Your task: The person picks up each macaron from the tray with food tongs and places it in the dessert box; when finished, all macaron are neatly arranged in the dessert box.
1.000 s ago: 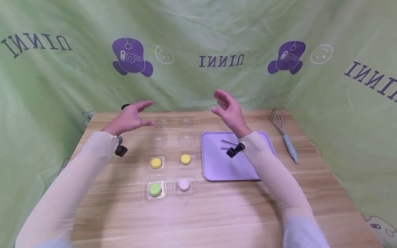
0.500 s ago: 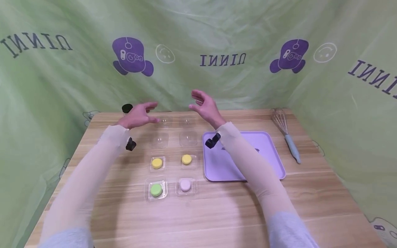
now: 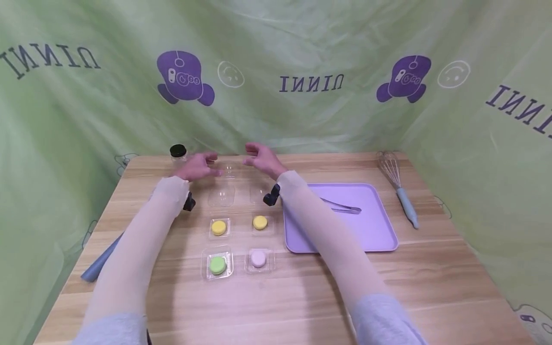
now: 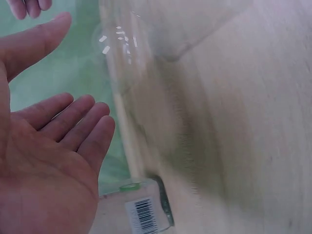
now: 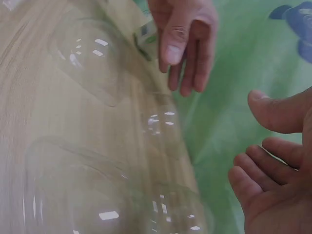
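My left hand is held over the table's back, left of a clear plastic lid, its thumb and fingers spread with nothing between them. Facing it, my right hand hovers by the far lids, also relaxed and holding nothing. In the right wrist view several clear domed lids lie on the wood below both hands. Nearer in the head view, two yellow macarons, a green macaron and a lilac macaron each sit in a clear plastic base. My right hand and wrist partly cover the lids on that side.
A purple tray with metal tongs lies partly under the right sleeve. A whisk with a blue handle is at the right. A black-lidded jar stands behind the left hand. Something long and blue shows beside the left sleeve.
My right hand has moved left and then down, from above the tray to the far lids. My left hand has shifted slightly right and lower, uncovering the jar and the blue thing.
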The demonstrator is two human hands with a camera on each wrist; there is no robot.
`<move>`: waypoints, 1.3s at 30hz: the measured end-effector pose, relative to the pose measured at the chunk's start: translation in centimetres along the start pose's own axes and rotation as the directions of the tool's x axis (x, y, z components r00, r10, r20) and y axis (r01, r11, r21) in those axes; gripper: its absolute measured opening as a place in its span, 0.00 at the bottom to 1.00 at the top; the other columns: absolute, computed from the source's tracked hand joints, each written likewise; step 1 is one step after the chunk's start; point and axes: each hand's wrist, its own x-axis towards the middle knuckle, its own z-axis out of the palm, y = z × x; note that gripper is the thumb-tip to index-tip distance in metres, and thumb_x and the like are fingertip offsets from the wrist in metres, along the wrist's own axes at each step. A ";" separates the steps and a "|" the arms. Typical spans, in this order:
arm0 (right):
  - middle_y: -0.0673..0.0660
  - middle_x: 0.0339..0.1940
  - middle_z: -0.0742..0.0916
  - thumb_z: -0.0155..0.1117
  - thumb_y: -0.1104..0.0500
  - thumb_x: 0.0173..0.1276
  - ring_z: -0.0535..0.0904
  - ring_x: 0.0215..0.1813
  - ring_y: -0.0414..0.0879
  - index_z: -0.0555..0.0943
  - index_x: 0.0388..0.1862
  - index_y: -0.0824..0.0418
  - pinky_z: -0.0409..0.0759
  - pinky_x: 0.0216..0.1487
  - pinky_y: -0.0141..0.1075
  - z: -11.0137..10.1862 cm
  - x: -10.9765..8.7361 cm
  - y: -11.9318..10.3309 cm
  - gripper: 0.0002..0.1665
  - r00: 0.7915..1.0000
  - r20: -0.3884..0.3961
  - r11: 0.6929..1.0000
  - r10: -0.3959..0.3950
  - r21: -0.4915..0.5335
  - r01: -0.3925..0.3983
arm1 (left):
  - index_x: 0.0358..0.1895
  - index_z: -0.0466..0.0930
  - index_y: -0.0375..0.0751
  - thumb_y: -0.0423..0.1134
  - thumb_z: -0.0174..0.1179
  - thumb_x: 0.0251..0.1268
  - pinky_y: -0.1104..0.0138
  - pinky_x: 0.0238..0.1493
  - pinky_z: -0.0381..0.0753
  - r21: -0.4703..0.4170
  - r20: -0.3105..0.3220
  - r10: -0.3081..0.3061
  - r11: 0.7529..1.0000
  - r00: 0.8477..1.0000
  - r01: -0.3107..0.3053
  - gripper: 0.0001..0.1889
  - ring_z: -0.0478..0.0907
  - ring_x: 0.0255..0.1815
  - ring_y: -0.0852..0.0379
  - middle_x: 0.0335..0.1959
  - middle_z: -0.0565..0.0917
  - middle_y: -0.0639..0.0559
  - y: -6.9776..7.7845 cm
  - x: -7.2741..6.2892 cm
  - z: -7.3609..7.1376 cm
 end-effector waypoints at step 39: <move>0.66 0.78 0.70 0.67 0.69 0.65 0.66 0.79 0.59 0.62 0.80 0.60 0.65 0.82 0.48 4.7 0.9 1.3 0.45 0.990 0.054 0.992 0.128 -0.011 -0.127 | 0.77 0.55 0.25 0.35 0.68 0.64 0.46 0.80 0.64 -0.039 -0.008 -0.046 0.998 0.999 0.046 0.42 0.65 0.75 0.33 0.74 0.67 0.28 -0.5 1.3 1.6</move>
